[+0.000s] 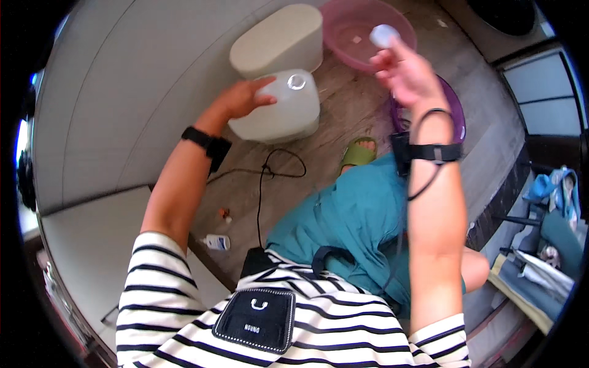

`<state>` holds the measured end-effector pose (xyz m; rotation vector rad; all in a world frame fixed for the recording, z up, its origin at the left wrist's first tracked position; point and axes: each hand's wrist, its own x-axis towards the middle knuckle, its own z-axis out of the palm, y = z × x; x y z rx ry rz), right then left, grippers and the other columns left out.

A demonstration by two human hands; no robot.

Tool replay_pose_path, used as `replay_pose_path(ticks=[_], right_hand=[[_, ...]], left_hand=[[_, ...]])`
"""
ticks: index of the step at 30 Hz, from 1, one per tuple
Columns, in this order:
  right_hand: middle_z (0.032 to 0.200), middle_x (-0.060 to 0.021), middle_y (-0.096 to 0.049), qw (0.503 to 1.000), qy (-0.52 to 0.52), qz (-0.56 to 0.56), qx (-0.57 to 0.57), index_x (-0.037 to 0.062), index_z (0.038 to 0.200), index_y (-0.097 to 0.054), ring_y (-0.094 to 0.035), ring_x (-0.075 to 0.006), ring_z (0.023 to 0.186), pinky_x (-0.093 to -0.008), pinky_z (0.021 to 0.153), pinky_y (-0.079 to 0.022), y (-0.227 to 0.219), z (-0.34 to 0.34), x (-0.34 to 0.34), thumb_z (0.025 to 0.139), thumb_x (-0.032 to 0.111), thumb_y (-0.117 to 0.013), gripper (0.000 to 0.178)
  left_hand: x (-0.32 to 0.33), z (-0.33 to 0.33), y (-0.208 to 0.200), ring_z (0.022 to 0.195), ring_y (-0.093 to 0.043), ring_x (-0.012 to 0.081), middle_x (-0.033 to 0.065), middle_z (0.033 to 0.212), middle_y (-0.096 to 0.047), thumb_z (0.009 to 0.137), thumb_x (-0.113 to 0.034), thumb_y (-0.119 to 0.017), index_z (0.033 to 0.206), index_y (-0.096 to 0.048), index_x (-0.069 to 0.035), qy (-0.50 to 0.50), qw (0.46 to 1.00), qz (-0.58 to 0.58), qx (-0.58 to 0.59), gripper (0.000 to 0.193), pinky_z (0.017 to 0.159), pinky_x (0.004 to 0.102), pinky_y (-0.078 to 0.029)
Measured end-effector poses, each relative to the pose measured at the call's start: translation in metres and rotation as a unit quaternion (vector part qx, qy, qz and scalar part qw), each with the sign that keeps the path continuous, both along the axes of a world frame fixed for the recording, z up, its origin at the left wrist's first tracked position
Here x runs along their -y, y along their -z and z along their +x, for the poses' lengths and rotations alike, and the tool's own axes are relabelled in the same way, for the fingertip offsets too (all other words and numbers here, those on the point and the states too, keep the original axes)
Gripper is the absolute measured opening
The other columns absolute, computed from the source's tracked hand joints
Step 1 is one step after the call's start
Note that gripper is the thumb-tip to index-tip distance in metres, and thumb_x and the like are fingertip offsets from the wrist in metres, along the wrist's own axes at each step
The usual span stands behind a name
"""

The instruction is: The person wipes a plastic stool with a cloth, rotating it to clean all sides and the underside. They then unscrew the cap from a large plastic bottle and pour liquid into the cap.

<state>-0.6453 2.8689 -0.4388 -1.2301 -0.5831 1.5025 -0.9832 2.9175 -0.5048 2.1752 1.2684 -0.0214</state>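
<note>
A translucent white plastic jug point(288, 113) stands on the floor ahead of me, its round mouth point(297, 81) uncovered at the top. My left hand point(245, 98) lies against the jug's upper left part, thumb and forefinger stretched apart. Raised to the right of the jug, my right hand point(408, 73) pinches a round white cap point(384, 35) between its fingertips. The cap is slightly blurred and well apart from the jug's mouth.
Behind the jug is a cream oval bin point(279, 40). A pink basin point(343, 37) and a purple basin point(453, 104) sit to the right. A black cord point(261, 202) and a small white bottle point(218, 242) lie on the floor. Folded cloths point(561, 245) are at the right.
</note>
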Motion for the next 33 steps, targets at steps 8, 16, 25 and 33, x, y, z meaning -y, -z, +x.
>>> replay_pose_path(ticks=[8, 16, 25, 33], right_hand=[[0.080, 0.0052, -0.059, 0.974, 0.070, -0.044, 0.211, 0.0106, 0.101, -0.060, -0.062, -0.0094, 0.076, -0.0189, 0.056, -0.047, -0.078, 0.122, 0.015, 0.091, 0.037, -0.059, 0.029], [0.087, -0.0129, -0.069, 0.575, 0.065, -0.067, 0.813, 0.0062, 0.093, -0.069, -0.066, -0.0300, 0.083, -0.0381, 0.074, -0.049, -0.105, 0.215, 0.044, 0.082, 0.038, -0.064, 0.034], [0.090, -0.0143, -0.067, 0.427, 0.050, -0.003, 0.903, 0.0125, 0.098, -0.067, -0.063, -0.0346, 0.085, -0.0411, 0.072, -0.050, -0.153, 0.228, 0.051, 0.085, 0.035, -0.062, 0.027], [0.090, -0.0128, -0.067, 0.409, 0.054, -0.022, 0.910, 0.0125, 0.096, -0.067, -0.063, -0.0336, 0.084, -0.0411, 0.072, -0.050, -0.177, 0.242, 0.061, 0.086, 0.035, -0.061, 0.025]], left_hand=[[0.009, -0.013, 0.028, 0.103, -0.057, 0.0382, 0.0218, 0.112, -0.061, 0.084, -0.044, -0.062, 0.133, -0.047, -0.012, -0.016, 0.995, 0.016, 0.094, 0.060, 0.088, 0.0420, -0.044], [0.026, -0.004, -0.005, 0.101, -0.058, 0.0384, 0.0222, 0.110, -0.061, 0.084, -0.035, -0.064, 0.131, -0.048, -0.011, -0.027, 0.997, 0.044, 0.064, 0.055, 0.085, 0.0415, -0.045], [0.026, 0.001, -0.010, 0.099, -0.058, 0.0382, 0.0217, 0.109, -0.061, 0.082, -0.032, -0.067, 0.131, -0.049, -0.011, -0.042, 0.996, 0.044, 0.065, 0.056, 0.085, 0.0403, -0.046], [0.027, 0.007, -0.015, 0.098, -0.059, 0.0383, 0.0214, 0.107, -0.062, 0.080, -0.030, -0.068, 0.129, -0.051, -0.011, -0.052, 0.997, 0.031, 0.052, 0.055, 0.084, 0.0404, -0.046]])
